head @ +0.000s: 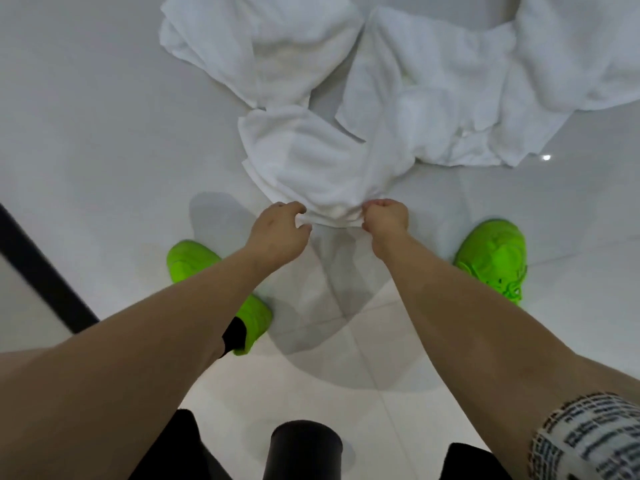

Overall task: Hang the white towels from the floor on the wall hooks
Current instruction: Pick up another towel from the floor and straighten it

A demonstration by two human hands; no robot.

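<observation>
Glossy white tile floor (86, 133) with a heap of white towels (433, 84) crumpled across the top, and the nearest towel (311, 161) is getting pulled up by its near edge. Left hand (277, 233) and right hand (386, 218) both have fingers curled tight, pinching that edge, right between 2 neon green shoes (495, 258).

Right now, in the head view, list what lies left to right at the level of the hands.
Left green shoe → left hand, gripping the towel edge → bunched edge of the white towel → right hand, gripping it too → right green shoe.
</observation>
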